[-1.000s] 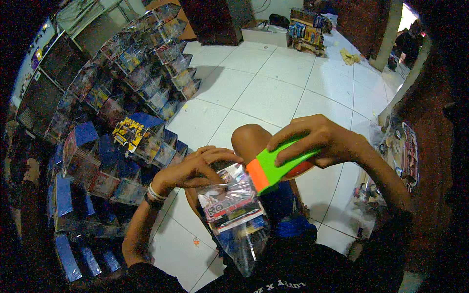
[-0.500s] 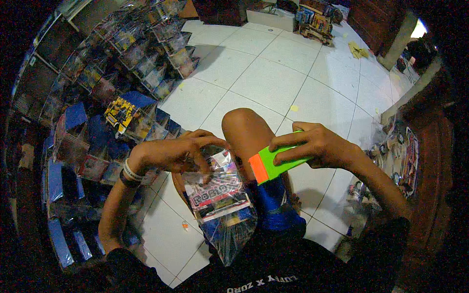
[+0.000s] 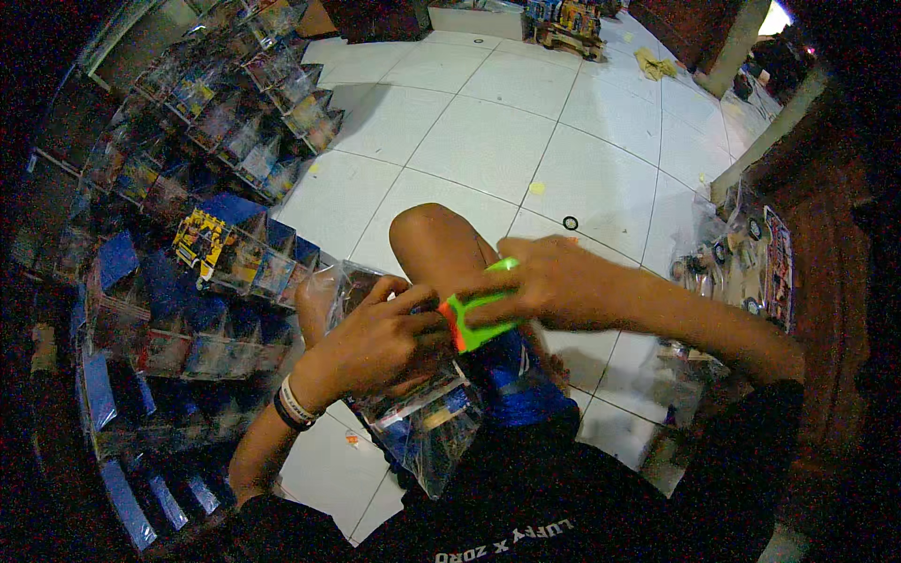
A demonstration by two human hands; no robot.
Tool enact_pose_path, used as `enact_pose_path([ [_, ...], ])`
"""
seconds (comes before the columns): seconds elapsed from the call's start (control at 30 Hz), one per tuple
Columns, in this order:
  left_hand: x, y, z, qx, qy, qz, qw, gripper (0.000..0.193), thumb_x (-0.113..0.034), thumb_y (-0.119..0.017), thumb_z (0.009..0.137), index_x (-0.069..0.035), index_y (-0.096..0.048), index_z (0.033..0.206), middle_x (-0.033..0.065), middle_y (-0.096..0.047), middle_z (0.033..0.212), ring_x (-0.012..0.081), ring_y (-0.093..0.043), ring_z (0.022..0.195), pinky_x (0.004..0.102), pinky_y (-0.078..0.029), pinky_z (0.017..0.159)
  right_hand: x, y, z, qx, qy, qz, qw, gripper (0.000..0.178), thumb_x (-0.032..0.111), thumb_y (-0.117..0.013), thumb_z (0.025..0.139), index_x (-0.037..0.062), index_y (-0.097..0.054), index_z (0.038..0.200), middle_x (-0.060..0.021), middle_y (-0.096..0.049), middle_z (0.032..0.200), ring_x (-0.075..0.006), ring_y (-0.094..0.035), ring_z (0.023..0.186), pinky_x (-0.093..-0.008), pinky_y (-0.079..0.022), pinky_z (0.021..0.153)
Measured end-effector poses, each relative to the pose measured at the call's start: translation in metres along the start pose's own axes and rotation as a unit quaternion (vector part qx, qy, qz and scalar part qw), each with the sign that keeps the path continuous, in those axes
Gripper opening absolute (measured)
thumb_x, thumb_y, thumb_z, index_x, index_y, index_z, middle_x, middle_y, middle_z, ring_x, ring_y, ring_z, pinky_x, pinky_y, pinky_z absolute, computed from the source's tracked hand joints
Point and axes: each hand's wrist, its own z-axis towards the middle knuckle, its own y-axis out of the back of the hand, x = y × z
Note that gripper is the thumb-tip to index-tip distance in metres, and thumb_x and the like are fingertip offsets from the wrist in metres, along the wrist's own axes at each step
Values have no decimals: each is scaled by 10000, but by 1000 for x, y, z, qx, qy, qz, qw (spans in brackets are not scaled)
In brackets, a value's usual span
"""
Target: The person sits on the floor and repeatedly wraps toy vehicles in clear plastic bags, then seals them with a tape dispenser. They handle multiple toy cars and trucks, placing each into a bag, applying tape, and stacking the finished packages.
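Observation:
My right hand [image 3: 540, 281] is wrapped round a bright green tape dispenser [image 3: 477, 330] with an orange toothed end. That orange end sits right against the bent fingers of my left hand [image 3: 383, 330]. The left fingers are closed in a pinch, and what is between them, if anything, is hidden. Under my left hand a boxed item in clear plastic wrap [image 3: 434, 427] rests on my lap, its loose end sticking out towards me. My left hand and forearm cover most of its upper part.
Rows of plastic-wrapped boxes [image 3: 225, 347] stand at the left, with a yellow toy vehicle [image 3: 201, 246] on them. White floor tiles [image 3: 450, 127] stretch ahead. A small black wheel [image 3: 570, 223] lies on them. Bagged toy parts [image 3: 741, 263] are at the right, by a brown wooden panel [image 3: 826, 281].
My right hand has brought the tape dispenser left to my left hand. My left hand has come down over the package and closed its fingers. The view has shifted slightly.

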Motion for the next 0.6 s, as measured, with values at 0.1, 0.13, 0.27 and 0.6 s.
enact_pose_path([
  [0.1,4,3,-11,-6,-5,-18,1000,263,-326,-703,849,-89,-743,956,38,-705,1052,273,-553,1158,445,-405,1008,18,-22,-6,188,64,-162,967,157,217,-706,768,241,-768,910,21,-735,942,-292,-659,904,-408,-570,688],
  [0.13,5,4,-12,-18,-3,-5,1000,267,-335,-687,865,-90,-750,950,39,-713,1043,274,-553,1160,450,-403,1010,4,-24,-13,262,20,-132,956,136,219,-710,765,232,-768,887,14,-734,924,-298,-665,918,-414,-569,695],
  [0.27,12,-9,0,-64,81,46,994,353,-370,-553,992,-97,-772,951,50,-749,986,280,-595,1177,493,-377,1063,-68,-28,-64,190,-134,-153,961,178,193,-759,729,216,-774,905,0,-738,974,-309,-675,930,-416,-564,706],
  [0.6,47,-10,-63,-512,294,-65,804,589,-538,-370,1074,-108,-688,1321,158,-513,1529,327,-425,1454,470,-277,1200,-112,-263,-214,-258,-558,171,770,419,-48,-612,765,26,-762,1149,-118,-774,1062,-218,-743,878,-334,-584,830],
])
